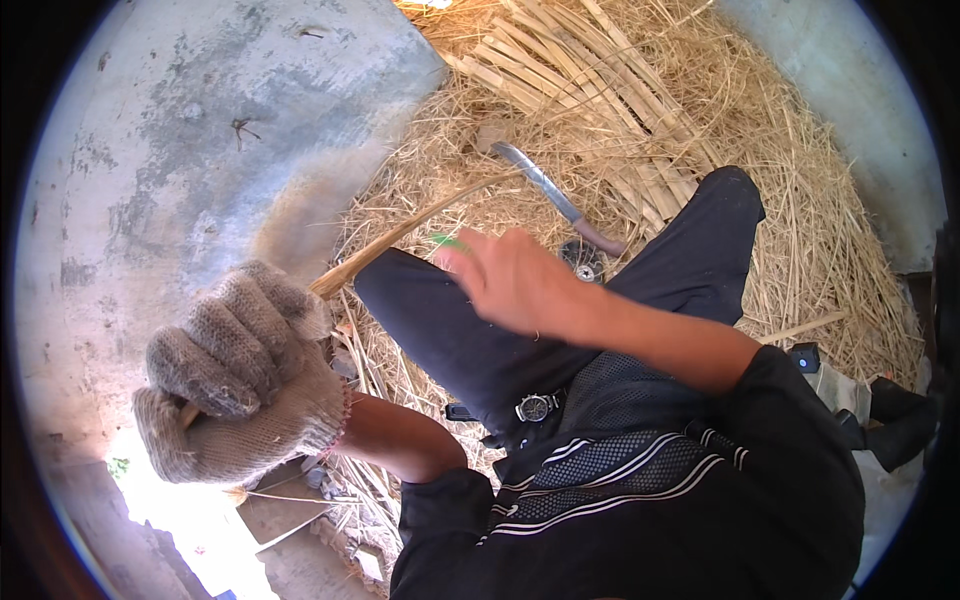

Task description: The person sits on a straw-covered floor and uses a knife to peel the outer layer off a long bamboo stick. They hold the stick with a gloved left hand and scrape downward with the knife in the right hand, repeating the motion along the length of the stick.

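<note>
My left hand (pixel 235 375), in a grey knitted glove, is closed in a fist around a long, thin wooden or bamboo strip (pixel 400 230). One end of the strip pokes out below the fist; the rest slants up to the right, over my knee. Bare and smeared by motion, my right hand (pixel 510 280) is beside the strip, over my lap, its fingers curled. A small green thing (pixel 448 241) shows at its fingertips, too blurred to name. Beyond that hand lies a curved-blade knife (pixel 545 182) with a brownish handle, resting on the straw.
Straw-like shavings (pixel 800 220) cover the floor. Split strips (pixel 600 90) lie piled at the far side. A worn wall (pixel 220 130) rises on the left, another (pixel 850 80) at far right. A wristwatch (pixel 535 408) is at my lap; a round dark object (pixel 582 260) sits near the knife handle.
</note>
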Motion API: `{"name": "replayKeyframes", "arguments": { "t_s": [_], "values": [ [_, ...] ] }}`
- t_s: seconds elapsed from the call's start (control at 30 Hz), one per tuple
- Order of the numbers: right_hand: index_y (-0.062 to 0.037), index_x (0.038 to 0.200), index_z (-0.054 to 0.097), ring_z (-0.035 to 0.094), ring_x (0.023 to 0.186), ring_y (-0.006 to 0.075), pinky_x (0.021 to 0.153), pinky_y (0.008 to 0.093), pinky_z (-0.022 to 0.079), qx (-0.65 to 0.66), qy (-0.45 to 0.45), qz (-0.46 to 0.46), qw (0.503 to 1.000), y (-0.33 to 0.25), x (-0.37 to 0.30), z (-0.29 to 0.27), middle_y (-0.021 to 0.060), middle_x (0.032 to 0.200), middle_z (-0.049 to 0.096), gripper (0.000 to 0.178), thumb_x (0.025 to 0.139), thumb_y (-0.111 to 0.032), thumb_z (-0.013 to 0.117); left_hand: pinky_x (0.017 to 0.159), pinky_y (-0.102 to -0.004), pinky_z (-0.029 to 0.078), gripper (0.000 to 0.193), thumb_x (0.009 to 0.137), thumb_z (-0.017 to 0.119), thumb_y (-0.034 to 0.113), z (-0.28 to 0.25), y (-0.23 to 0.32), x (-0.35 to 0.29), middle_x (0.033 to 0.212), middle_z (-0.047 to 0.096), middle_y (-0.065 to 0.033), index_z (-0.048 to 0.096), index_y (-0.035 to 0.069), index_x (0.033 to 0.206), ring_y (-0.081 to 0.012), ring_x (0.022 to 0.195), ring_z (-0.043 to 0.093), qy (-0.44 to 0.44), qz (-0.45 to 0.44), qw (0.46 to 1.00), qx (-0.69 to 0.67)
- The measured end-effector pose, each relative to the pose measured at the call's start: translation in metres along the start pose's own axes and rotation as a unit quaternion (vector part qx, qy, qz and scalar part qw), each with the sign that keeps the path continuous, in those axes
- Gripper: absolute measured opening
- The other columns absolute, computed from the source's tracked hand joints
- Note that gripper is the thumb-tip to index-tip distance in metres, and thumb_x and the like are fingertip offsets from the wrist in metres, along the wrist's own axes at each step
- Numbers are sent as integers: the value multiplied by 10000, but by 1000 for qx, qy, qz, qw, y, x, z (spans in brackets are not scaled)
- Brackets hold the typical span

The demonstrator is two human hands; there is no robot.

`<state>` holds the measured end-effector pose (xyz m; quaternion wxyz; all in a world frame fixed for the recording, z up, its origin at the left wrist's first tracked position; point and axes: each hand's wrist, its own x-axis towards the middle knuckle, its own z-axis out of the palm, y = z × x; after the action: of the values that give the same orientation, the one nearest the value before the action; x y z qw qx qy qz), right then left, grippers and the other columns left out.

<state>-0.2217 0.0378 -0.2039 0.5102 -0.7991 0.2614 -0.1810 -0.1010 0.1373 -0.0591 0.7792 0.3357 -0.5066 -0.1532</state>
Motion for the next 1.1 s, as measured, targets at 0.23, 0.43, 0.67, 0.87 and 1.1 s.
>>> {"name": "replayKeyframes", "arguments": {
  "t_s": [0.23,0.43,0.67,0.87,1.1],
  "values": [
    [39,889,605,602,750,493,723,542,460,-4,13,-28,1000,11,-6,3,326,739,592,465,1012,-372,426,362,-306,294,397,848,433,305,3,0,-6,365,282,14,356,196,474,-117,310,204,-64,-12,998,-16],
    [35,909,602,607,669,493,641,534,484,-124,84,-102,983,73,22,13,308,673,593,456,1003,-385,450,342,-304,285,414,851,425,318,7,-8,-1,356,264,15,343,189,467,-113,304,206,-25,5,1000,-19],
    [55,861,604,615,731,501,709,548,487,-1,26,-59,998,-1,0,9,340,719,595,489,1015,-372,420,339,-310,286,401,851,414,299,-8,1,-5,365,267,12,344,185,472,-109,313,202,-2,13,999,-46],
    [64,850,609,616,784,501,753,543,474,-109,-3,74,991,118,40,14,338,760,606,524,1019,-388,404,334,-310,281,384,840,405,277,-9,-7,4,374,266,11,325,181,476,-115,321,198,-33,8,998,-49],
    [48,934,582,600,619,456,633,520,471,25,31,-88,995,46,29,28,280,648,583,422,1009,-349,460,326,-289,281,378,837,402,271,-19,5,-3,371,256,12,302,190,481,-112,319,190,1,12,999,-31]
  ]
}}
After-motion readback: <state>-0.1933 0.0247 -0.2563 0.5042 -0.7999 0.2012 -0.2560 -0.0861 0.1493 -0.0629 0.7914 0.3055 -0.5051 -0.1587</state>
